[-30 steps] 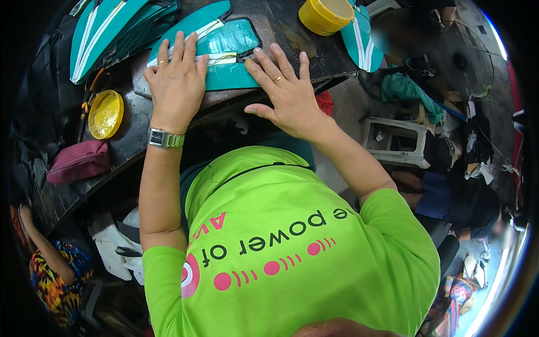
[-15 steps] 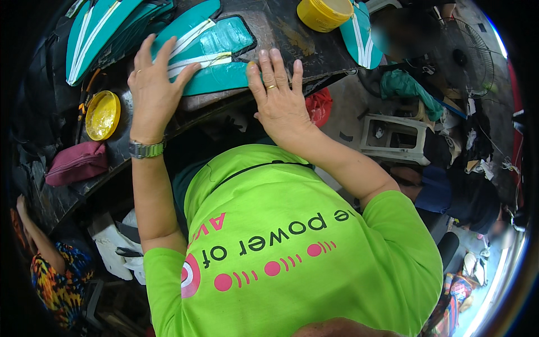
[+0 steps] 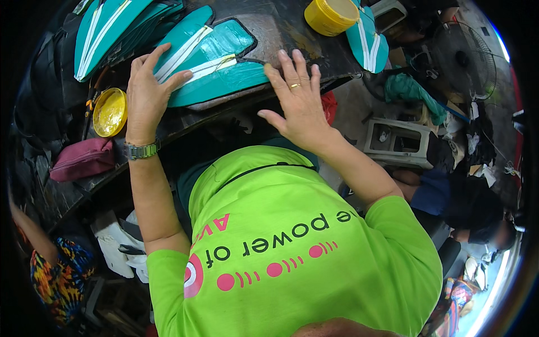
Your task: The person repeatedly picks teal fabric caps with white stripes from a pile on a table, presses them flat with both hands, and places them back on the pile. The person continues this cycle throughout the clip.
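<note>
A flat teal shoe-upper-like piece (image 3: 227,45) with dark edges and two white strips lies on a worn brownish board (image 3: 264,33) at the table's near edge. Its surface looks glossy. My left hand (image 3: 147,92) rests at the piece's left end, index finger and thumb spread apart over it. At the right end, my right hand (image 3: 302,106) lies with fingers stretched out, the index fingertip touching or close to the piece's tip. Neither hand grips anything that shows.
Similar teal pieces (image 3: 106,39) are stacked at the back left; another (image 3: 368,42) lies right of a yellow tub (image 3: 331,16). A yellow lid (image 3: 109,112) and maroon pouch (image 3: 84,159) sit at left. A fan (image 3: 463,59) and pale stool (image 3: 396,140) stand at right.
My right hand has shifted slightly right with its thumb spread out. My left fingers have drawn back a little toward the piece's left end. The whole view has shifted slightly.
</note>
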